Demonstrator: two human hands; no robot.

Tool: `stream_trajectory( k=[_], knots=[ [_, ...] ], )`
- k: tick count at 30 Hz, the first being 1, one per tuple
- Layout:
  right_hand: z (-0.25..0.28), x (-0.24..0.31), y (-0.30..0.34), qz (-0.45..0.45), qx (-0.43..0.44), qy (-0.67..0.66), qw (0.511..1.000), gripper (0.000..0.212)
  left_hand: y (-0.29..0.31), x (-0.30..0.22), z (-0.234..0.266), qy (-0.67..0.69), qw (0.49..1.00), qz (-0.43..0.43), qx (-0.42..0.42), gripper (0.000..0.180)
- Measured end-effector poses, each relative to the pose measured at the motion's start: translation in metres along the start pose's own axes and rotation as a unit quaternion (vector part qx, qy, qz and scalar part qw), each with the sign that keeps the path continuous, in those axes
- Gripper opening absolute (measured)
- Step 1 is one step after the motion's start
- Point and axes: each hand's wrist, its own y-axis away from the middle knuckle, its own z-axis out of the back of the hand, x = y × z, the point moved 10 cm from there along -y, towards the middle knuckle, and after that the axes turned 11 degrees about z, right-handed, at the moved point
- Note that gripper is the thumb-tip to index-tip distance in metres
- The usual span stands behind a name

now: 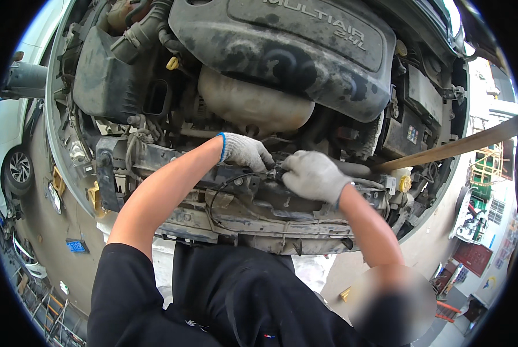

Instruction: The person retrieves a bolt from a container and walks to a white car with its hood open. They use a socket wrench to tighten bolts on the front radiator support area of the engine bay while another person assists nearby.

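Observation:
Both my hands wear whitish knit gloves and meet over the middle of the car's front crossmember (155, 161), in the open engine bay. My left hand (246, 153) reaches in from the left, fingers bent down and pinched at a small dark part (271, 166). Close on its right, my right hand (316, 176) has its fingers curled together at the same spot. What lies between the fingertips is mostly hidden. A thin black cable (214, 202) loops down from near my left fingertips, over the dirty lower front beam (247, 228).
Behind my hands sit a metal heat shield (253, 103) and a dusty engine cover (282, 49). A wooden pole (453, 152) slants into the bay from the right, above a yellow cap (405, 184). The black airbox (105, 78) stands left, the battery (406, 136) right.

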Motion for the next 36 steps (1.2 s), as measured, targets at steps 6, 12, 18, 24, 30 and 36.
stream_trajectory(
  k=[6, 12, 18, 24, 30, 36],
  knots=[
    [0.016, -0.015, -0.041, 0.027, 0.036, -0.118, 0.992, 0.038, 0.009, -0.007, 0.004, 0.001, 0.999, -0.035, -0.037, 0.041],
    [-0.012, -0.008, -0.06, 0.014, 0.105, -0.16, 0.981, 0.04, 0.01, -0.006, 0.008, 0.03, 0.995, -0.069, -0.06, 0.038],
    [-0.024, -0.017, -0.061, -0.019, 0.088, -0.195, 0.977, 0.037, 0.002, -0.001, 0.007, 0.081, 0.993, -0.078, -0.035, 0.038],
    [-0.024, -0.018, -0.055, -0.041, 0.058, -0.221, 0.973, 0.035, 0.011, -0.003, 0.009, 0.02, 0.997, -0.04, -0.063, 0.042],
    [-0.024, -0.019, -0.054, -0.052, 0.074, -0.195, 0.977, 0.035, 0.006, 0.002, 0.006, 0.079, 0.995, -0.042, -0.038, 0.041],
    [-0.024, -0.017, -0.055, -0.029, 0.044, -0.164, 0.985, 0.036, 0.011, 0.005, 0.005, 0.062, 0.997, -0.013, -0.047, 0.045]
  ],
)
